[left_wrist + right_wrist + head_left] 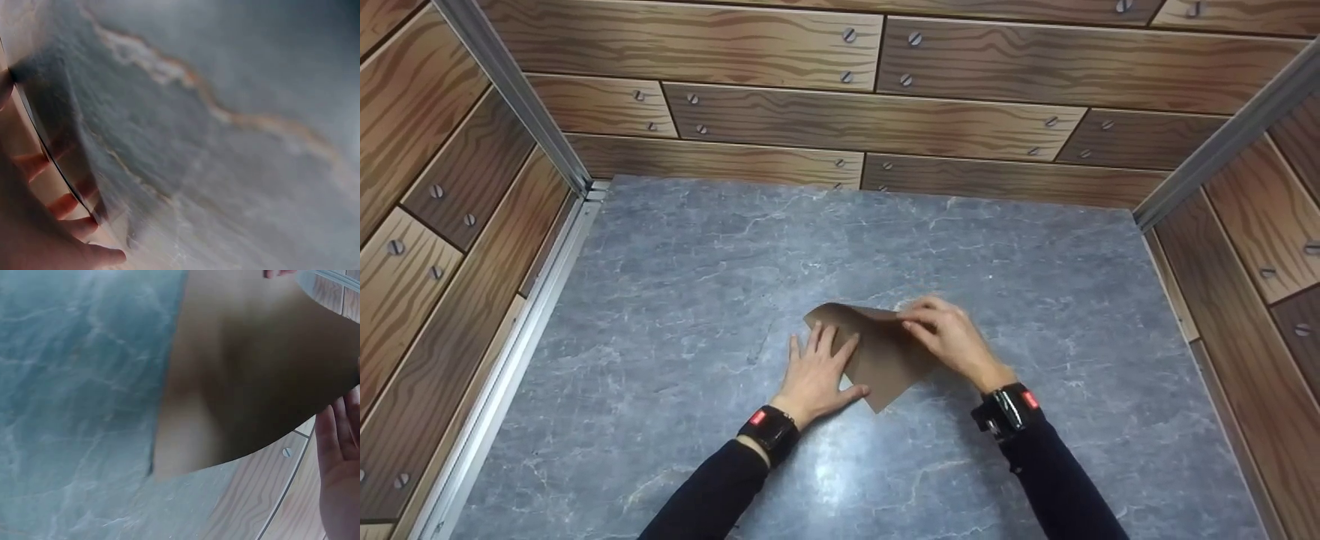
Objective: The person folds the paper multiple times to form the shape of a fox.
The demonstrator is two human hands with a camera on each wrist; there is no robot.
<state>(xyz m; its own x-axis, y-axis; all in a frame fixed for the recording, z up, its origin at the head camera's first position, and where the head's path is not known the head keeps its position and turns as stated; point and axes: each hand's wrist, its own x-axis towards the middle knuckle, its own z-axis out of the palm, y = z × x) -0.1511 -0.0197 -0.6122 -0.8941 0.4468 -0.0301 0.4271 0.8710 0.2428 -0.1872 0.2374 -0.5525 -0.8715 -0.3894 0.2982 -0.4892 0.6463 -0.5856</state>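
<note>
A brown sheet of paper (886,367) lies near the middle of the grey marbled surface, its far edge lifted and bowed. My left hand (814,384) rests on the sheet's left side with its fingers spread and straight. At the raised far right edge, my right hand (952,337) pinches the paper between thumb and fingers. In the right wrist view the sheet (242,382) curves up toward the right hand (343,478), whose fingertips are partly cut off. The left wrist view catches only part of the left hand (56,242) beside the sheet's edge.
The marbled surface (697,300) surrounds the sheet. Wood-patterned panels (780,112) stand at the back and both sides, with metal rails (521,97) at the corners. Each wrist wears a black strap device (771,433).
</note>
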